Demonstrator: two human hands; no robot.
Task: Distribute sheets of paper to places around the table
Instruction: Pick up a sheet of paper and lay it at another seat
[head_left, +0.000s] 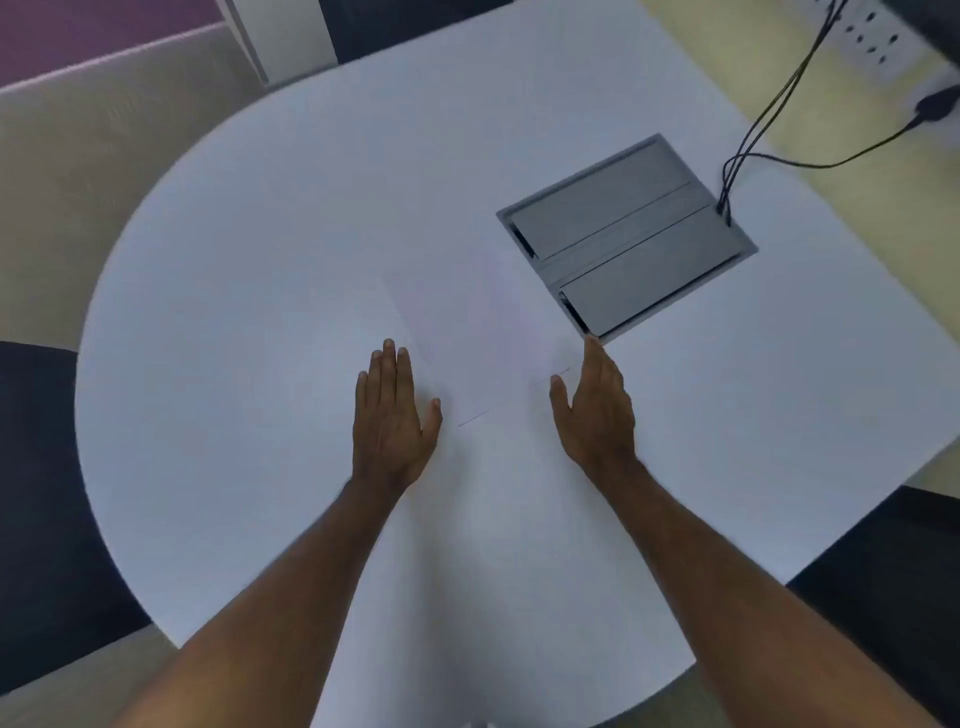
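Note:
A faint white stack of paper sheets (483, 343) lies in the middle of the white table (260, 270), barely distinct from the surface; only thin edge lines near its front show. My left hand (395, 415) rests flat at the paper's left side, fingers together and pointing away. My right hand (597, 410) stands on its edge at the paper's right side, thumb toward the sheet. Neither hand holds anything. Whether the fingertips touch the paper is hard to tell.
A grey cable box (626, 239) with two lids is set into the table to the right of the paper. Black cables (763, 114) run from it to a power strip (872, 41) at the far right. Dark chairs (41, 493) stand at the left and lower right.

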